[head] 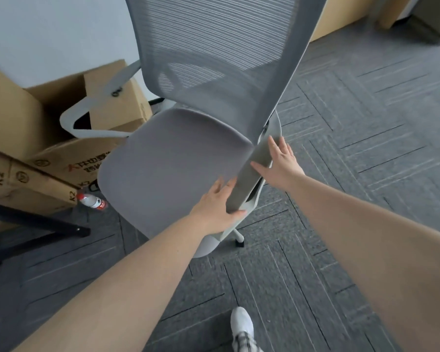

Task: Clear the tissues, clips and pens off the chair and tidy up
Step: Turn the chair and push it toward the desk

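Note:
A grey office chair with a mesh back (214, 47) stands in front of me; its padded seat (170, 163) is bare, with no tissues, clips or pens on it. My left hand (216, 207) grips the near end of the chair's right armrest (252, 168), thumb under it and fingers over the top. My right hand (280, 161) lies flat against the outer side of the same armrest further up, fingers spread. The chair's left armrest (97, 118) shows white at the far side.
Cardboard boxes (36, 138) are stacked at the left against the chair, by a white wall. A plastic water bottle (93, 201) lies on the carpet beside a black table leg (43, 222). My white shoe (242, 326) stands on grey carpet tiles below. Wooden furniture (341, 19) stands at the far right.

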A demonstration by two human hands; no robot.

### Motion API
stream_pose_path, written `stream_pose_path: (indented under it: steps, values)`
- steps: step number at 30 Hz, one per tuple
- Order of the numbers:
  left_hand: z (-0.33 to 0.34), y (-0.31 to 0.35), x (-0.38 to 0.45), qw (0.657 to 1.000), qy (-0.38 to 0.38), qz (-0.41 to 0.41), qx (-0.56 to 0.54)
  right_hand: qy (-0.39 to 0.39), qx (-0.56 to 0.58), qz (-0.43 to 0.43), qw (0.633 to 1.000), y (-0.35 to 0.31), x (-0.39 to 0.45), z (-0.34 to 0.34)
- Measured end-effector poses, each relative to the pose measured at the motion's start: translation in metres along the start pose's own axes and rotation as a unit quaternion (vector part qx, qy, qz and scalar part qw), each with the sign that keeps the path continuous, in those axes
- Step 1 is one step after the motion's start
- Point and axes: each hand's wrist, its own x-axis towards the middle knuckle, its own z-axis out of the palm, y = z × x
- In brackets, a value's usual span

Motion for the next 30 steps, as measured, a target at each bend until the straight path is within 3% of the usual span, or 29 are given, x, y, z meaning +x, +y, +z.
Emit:
stream_pose_path:
  steps: [4,14,30]
  values:
    - [0.008,-0.002,-0.002,1.000,-0.013,-0.009,0.009,0.009,0.005,0.002,1.000,-0.001,0.001,0.010]
    - [0.017,-0.032,-0.033,0.997,0.037,-0.017,0.068,0.021,-0.013,0.005,1.000,-0.009,-0.036,0.034]
    - [0.080,-0.143,-0.191,0.996,0.036,0.031,0.078,0.049,0.003,0.047,0.998,-0.034,-0.230,0.141]
